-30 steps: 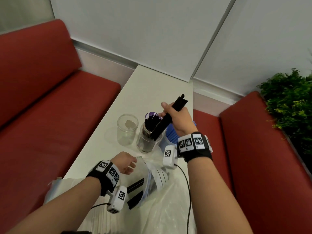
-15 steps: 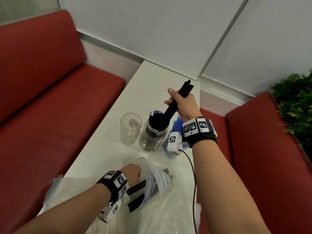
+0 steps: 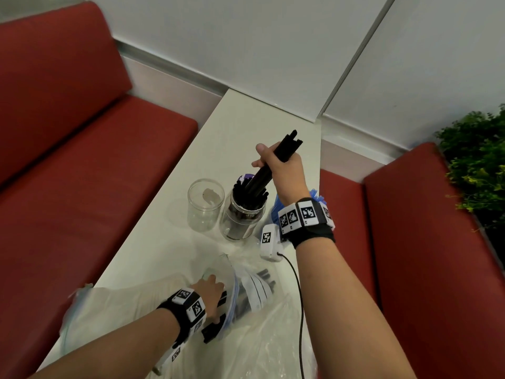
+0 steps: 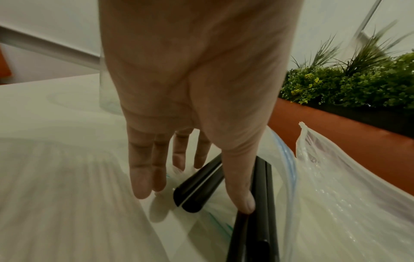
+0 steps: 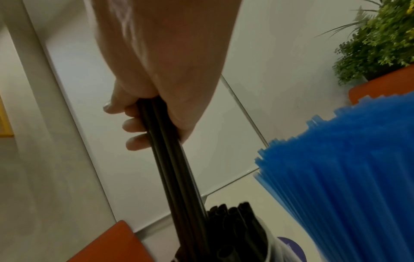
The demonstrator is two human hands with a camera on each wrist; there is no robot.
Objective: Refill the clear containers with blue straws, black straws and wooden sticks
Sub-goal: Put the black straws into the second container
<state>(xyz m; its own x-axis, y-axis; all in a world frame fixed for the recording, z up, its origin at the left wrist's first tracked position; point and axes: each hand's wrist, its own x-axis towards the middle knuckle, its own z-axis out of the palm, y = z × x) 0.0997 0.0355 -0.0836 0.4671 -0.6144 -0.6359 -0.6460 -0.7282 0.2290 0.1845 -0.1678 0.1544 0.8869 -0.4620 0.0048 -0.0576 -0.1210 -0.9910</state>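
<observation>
glossy black plastic straws point(image 4: 197, 187), crinkled bag point(image 4: 336, 203)

Left hand point(image 4: 192, 99) seen from above with fingers point(image 4: 143, 175) extended downward, thumb tip pressed on black straws point(image 4: 260, 221) inside a clear zip bag point(image 4: 331, 203), more black straws laid beneath the fingers, white table point(image 4: 56, 106) underneath, green plants point(image 4: 358, 85) behind

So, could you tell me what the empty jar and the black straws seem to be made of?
Empty jar: clear glass or hard plastic, glossy; the table shows through it.
Black straws: probably smooth plastic, with a faint sheen along the hollow tubes.
</observation>
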